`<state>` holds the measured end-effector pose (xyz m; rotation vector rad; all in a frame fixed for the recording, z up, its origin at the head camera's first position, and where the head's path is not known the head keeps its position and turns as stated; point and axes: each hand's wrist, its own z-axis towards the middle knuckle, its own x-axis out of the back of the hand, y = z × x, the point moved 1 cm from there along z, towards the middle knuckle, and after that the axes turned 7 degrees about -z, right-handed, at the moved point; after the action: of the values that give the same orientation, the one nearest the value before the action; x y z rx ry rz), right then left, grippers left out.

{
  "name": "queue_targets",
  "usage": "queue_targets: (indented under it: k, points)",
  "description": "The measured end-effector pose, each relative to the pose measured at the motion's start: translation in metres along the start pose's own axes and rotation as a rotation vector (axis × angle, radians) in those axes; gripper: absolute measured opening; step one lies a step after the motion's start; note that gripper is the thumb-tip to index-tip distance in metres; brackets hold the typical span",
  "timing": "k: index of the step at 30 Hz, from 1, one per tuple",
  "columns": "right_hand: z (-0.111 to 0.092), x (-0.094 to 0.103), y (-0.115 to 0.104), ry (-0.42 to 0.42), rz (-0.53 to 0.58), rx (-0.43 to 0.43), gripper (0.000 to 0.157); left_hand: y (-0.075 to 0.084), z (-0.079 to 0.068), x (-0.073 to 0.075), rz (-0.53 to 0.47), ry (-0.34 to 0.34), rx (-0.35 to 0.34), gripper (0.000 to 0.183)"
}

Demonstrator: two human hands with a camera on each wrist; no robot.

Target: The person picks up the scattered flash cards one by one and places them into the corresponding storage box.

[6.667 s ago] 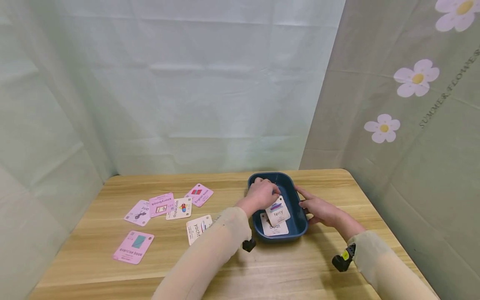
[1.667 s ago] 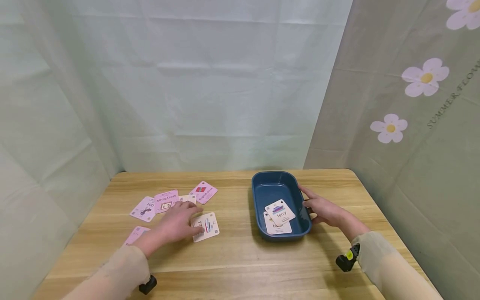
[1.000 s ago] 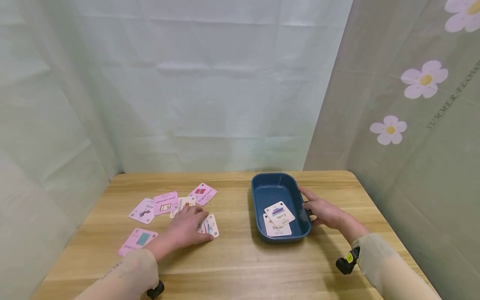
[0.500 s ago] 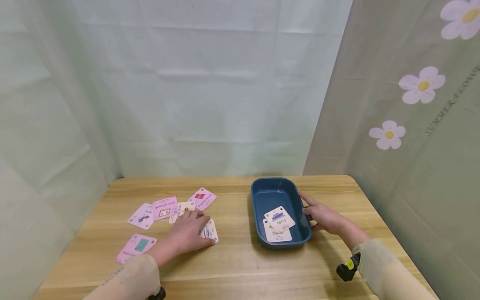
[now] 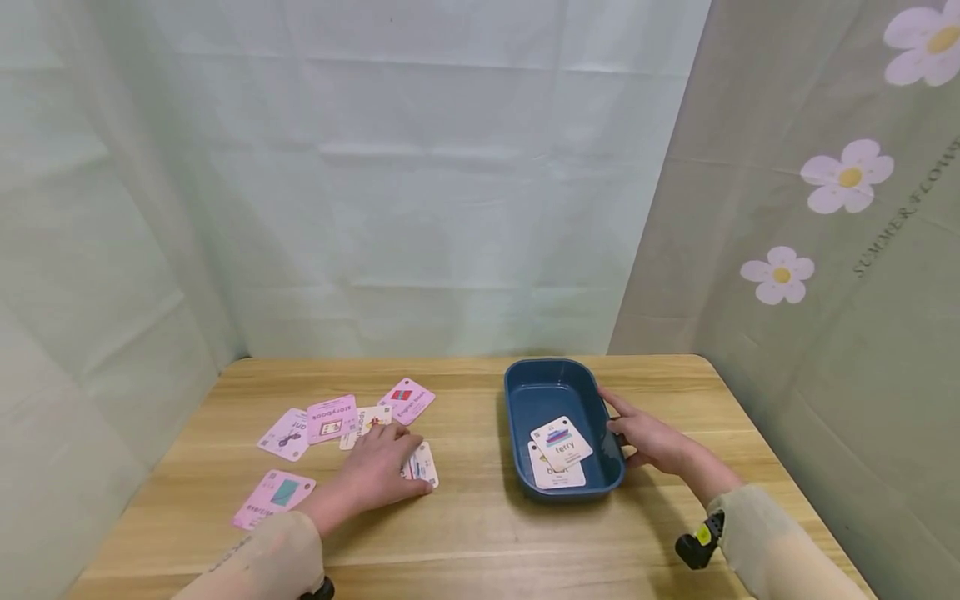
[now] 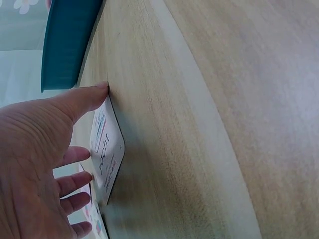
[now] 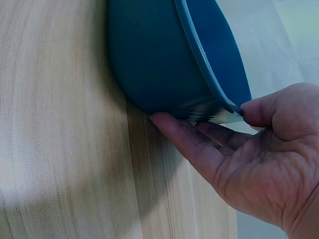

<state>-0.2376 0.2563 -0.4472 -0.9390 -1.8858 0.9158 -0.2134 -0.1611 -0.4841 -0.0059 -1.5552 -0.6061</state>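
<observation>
- Yacht card point(image 5: 424, 465): lies on the surface point(image 5: 465, 550), printed face up, partly covered by the left hand point(image 5: 378, 471).
- Left hand: fingers point(image 6: 74, 183) bent over the card's far edge, thumb tip on its near corner; the card is gripped across its edges. Firmness of grip cannot be told.
- Step in hand, as judged: taking up the yacht card. The next move appears to call for lifting one edge clear of the surface without brushing the neighbouring card, then carrying it level.
- Spaceship card point(image 5: 367, 421): just beyond the left fingers, partly hidden.
- Storybook card point(image 5: 333, 418), ant card point(image 5: 285, 435) and English book card point(image 5: 407, 401): grouped beyond the hand, face up.
- Exercise card point(image 5: 274, 497): apart from that group, near the left wrist.
- Tray point(image 5: 551, 396): well apart from the yacht card, to its right; contains the ferry card point(image 5: 562, 437), overlapping the boat card point(image 5: 558, 477).
- Right hand point(image 5: 652, 435): holds the tray's side, thumb at the rim, fingers against the outer wall; judged to be steadying it.
</observation>
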Motion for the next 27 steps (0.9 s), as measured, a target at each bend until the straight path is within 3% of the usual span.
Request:
queue_targets:
  k: [15, 27]
  points:
    - [-0.0002, 0.0007, -0.0001, 0.002, -0.009, -0.002, 0.061, -0.0011, 0.0047, -0.0009, -0.083, 0.002, 0.047, 0.07]
    - [0.0003, 0.0022, -0.0018, -0.003, -0.019, -0.01, 0.062, -0.0022, 0.0083, -0.0005, -0.109, 0.019, 0.066, 0.079]
